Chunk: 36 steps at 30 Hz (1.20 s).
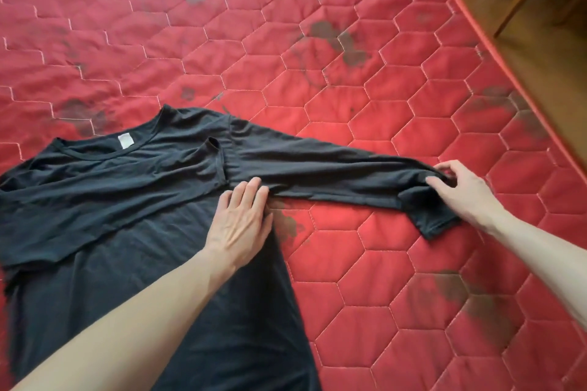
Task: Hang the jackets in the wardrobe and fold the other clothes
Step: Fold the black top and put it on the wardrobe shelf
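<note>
Left hand [241,219] flat, pinning black shirt [95,200] at armpit; right hand [460,187] pinches sleeve [317,171] cuff. Fold sleeve across chest, keep taut.

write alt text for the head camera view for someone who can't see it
A person folds a black long-sleeved shirt laid flat on a red quilted mattress: the left hand presses flat near the armpit, the right hand pinches the outstretched sleeve near its cuff. The other sleeve already lies across the chest.
</note>
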Available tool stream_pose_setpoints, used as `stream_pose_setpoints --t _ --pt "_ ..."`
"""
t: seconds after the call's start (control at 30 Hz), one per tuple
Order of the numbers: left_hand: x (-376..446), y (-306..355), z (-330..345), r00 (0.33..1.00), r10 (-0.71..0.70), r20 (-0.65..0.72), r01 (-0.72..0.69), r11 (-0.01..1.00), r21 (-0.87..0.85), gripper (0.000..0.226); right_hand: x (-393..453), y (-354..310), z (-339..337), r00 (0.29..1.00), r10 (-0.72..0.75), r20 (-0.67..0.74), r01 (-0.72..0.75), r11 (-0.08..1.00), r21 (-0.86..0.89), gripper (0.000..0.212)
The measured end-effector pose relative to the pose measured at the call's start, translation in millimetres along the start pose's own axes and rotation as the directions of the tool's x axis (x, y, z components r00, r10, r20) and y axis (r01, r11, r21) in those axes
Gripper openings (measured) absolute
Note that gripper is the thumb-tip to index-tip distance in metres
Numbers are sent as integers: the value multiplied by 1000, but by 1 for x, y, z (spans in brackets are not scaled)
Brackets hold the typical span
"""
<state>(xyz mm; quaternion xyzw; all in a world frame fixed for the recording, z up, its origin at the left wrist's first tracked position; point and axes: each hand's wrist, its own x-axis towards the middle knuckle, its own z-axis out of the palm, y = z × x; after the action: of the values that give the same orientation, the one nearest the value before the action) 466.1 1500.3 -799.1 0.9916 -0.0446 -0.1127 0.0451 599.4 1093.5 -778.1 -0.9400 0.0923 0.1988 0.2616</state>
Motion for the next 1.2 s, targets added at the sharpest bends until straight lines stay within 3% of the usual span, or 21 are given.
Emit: stream_pose_setpoints --t 0.13,0.23,0.37,0.47,0.57,0.63,0.73,0.83,0.93,1.0,1.1,1.2 --pt "26 15 2 999 23 43 -22 999 -30 65 3 26 -7 999 -18 42 19 1000 -9 8" --pt "46 29 5 995 72 69 -69 996 -51 64 18 36 -24 998 13 -67 -5 993 119 2" --pt "70 52 4 994 98 57 -91 990 -111 62 34 50 -53 992 83 -96 -67 985 162 18" --pt "90 68 -1 994 113 -8 -113 982 -152 52 35 62 -68 997 79 -12 -77 989 124 23" --pt "113 82 -7 987 97 -126 -121 973 -199 31 30 76 -71 971 150 188 -180 971 155 34" --pt "129 90 -10 994 48 -99 -68 975 -210 32 30 89 -68 953 171 249 -220 959 181 36" --pt "157 98 -17 999 -22 45 29 988 -149 34 33 102 -64 976 172 137 -203 944 261 20" --pt "179 99 -27 991 -57 117 75 985 -156 23 38 99 -64 977 211 27 -196 843 501 7" --pt "190 95 -32 990 -138 -31 124 952 -280 18 48 93 -65 946 219 -240 -65 852 519 11" --pt "188 97 -33 960 -237 -149 193 945 -262 23 51 89 -63 899 226 -375 -23 880 475 21" --pt "167 106 -25 910 -349 -223 295 924 -242 44 49 79 -44 895 329 -300 -123 830 544 36" --pt "130 117 -6 887 -424 -184 363 886 -290 50 45 70 -24 907 341 -245 -214 877 430 53"
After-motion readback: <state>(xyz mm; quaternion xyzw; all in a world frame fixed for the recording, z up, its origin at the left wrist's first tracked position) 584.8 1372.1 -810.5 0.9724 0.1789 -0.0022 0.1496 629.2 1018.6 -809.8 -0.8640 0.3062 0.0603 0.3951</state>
